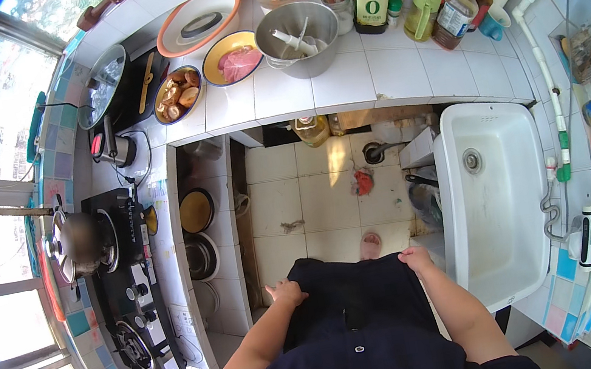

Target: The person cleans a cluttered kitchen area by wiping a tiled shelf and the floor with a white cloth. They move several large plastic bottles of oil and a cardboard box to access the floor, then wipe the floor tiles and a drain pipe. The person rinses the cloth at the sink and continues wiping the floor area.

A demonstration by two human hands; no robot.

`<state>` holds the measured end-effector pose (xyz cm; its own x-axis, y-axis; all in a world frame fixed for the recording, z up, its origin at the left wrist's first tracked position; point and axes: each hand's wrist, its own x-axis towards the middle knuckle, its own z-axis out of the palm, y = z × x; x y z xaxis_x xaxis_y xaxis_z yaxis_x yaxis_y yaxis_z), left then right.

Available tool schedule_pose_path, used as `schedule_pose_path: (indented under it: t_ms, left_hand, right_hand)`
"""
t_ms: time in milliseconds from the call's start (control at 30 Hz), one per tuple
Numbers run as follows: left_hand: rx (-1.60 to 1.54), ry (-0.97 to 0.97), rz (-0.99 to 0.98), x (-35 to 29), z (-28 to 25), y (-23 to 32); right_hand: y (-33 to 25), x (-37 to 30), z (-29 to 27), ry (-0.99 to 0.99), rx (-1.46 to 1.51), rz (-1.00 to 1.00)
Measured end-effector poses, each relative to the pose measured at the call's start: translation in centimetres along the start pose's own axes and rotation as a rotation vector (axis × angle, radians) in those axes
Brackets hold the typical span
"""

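Observation:
Both of my hands grip the lower edge of the dark buttoned shirt [359,305] on my body, spreading it out in front of me. My left hand [288,292] is closed on the left part of the hem, one digit sticking out to the side. At the opposite corner, my right hand [417,259] pinches the cloth between thumb and fingers. Neither hand touches the counter. Below the hem a pink slipper [370,245] shows on the tiled floor.
A white sink [503,245] lies to my right, a gas stove [123,286] to my left. Along the far tiled counter [342,86] stand a bowl of mushrooms [179,95], a bowl of raw meat [239,64], a metal pot [309,68] and several bottles. Shelves [226,260] hold pans.

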<state>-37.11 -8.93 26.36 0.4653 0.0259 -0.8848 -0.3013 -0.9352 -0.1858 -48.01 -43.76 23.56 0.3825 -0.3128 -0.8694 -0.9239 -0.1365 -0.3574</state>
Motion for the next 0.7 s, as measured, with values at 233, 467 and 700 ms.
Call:
schedule_pose_path:
  t_ms: [233, 467, 700]
  left_hand:
    - [-1.65, -0.102, 0.022, 7.8, -4.9, -6.8]
    - [-1.457, -0.542, 0.652, 1.0, -20.4, 0.0]
    - [-0.597, -1.121, 1.031, -2.0, -13.5, 4.5]
  right_hand:
    - [-14.3, -4.1, -1.0, -0.232, 0.473, -0.418]
    - [-17.9, -13.4, 8.4, -0.564, -0.121, -0.848]
    - [-12.3, -12.2, 3.0, -0.045, -0.393, -0.852]
